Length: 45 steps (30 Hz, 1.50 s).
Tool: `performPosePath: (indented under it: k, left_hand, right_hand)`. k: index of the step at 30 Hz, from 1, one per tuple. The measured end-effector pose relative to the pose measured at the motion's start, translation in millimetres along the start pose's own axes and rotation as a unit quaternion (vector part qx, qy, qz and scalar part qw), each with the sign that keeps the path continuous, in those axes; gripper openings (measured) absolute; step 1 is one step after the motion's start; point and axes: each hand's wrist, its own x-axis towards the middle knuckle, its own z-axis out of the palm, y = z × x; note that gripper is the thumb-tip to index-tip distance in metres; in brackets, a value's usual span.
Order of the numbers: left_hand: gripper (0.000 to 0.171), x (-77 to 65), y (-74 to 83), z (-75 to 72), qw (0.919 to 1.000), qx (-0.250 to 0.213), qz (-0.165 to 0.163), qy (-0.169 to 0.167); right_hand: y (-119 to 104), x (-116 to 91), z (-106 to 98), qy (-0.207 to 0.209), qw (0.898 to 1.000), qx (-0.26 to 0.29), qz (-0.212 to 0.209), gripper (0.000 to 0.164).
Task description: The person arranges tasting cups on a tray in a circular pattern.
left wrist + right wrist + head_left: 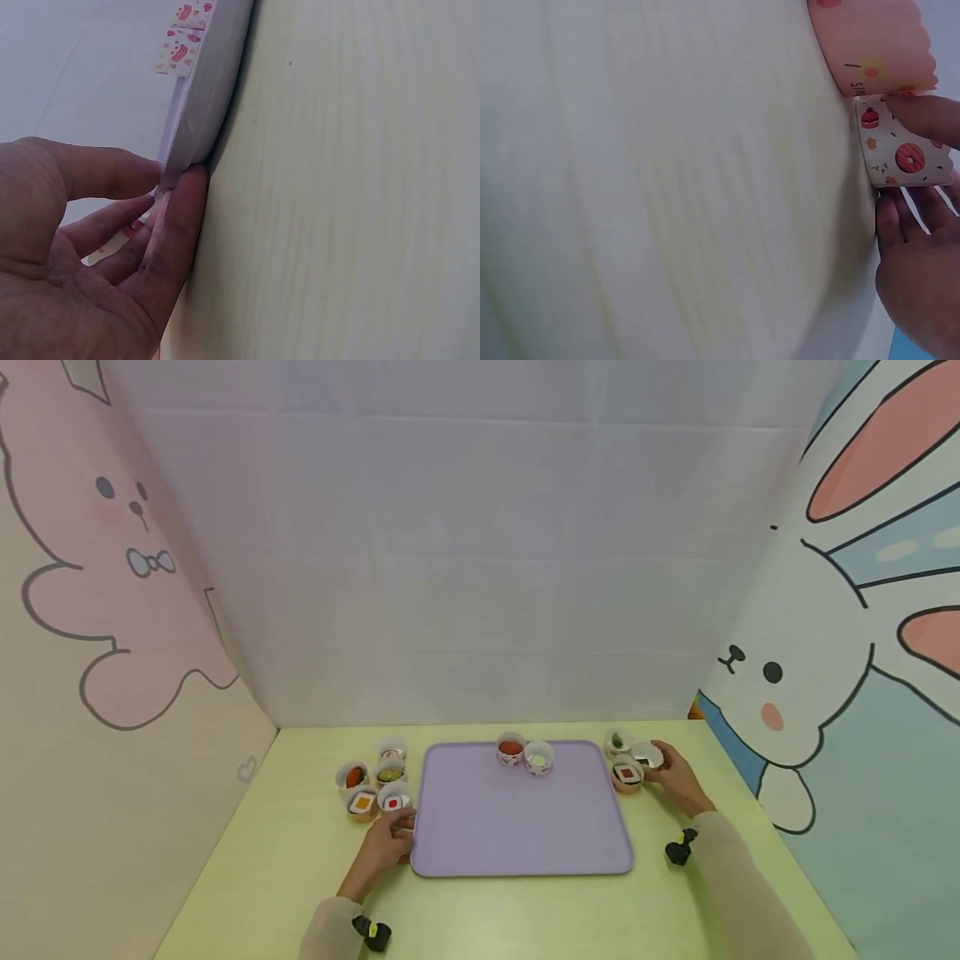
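Note:
My left hand (pixel 389 840) pinches the left rim of a lilac tray (pixel 517 835). In the left wrist view, the thumb lies on the tray's edge (pixel 214 94), with fingers against its outer side. Right of the tray, my right hand (pixel 677 781) grips a white paper cup (pixel 649 753). Its printed wall, with a doughnut pattern (pixel 910 157), shows between thumb and fingers in the right wrist view. Touching it is a pink cup (pixel 881 45). At the tray's back edge stand a cup with red contents (pixel 511 748) and a cup with pale green contents (pixel 538 758).
Several cups cluster left of the tray, among them one with an orange-red piece (pixel 352 776) and one with a yellow-centred piece (pixel 363 804). A cup with a green piece (pixel 618 741) stands at the right. A white sheet (pixel 480 568) backs the pale yellow table (pixel 247 893).

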Motion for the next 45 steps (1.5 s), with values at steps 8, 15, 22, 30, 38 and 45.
performPosePath:
  k: [8,15,22,30,38,45]
  left_hand:
    - [0.048,-0.1,-1.2,1.6,1.0,-0.003,0.003,0.002]
    - [0.048,0.2,0.1,1.3,1.0,0.001,0.003,0.002]
    - [0.047,-1.1,-0.7,1.6,1.0,0.001,0.0,0.005]
    - [0.047,-3.3,2.5,0.5,1.0,-0.004,0.003,0.005]
    - [0.047,-2.2,4.7,-0.8,1.0,-0.001,0.003,0.004]
    - [0.048,-1.7,3.1,0.2,1.0,0.002,0.003,0.003]
  right_hand:
    - [4,0,3,0.023,1.0,-0.012,-0.018,0.07]
    - [1,-2,4,0.046,0.998,-0.013,-0.029,0.069]
    - [-2,-3,3,0.051,0.997,-0.062,0.022,0.069]
    - [-6,-9,-6,0.058,0.995,-0.081,0.03,0.074]
    - [-8,-15,-16,0.059,0.994,-0.087,0.025,0.077]
    - [-11,-26,-25,0.068,0.993,-0.097,0.022,0.081]
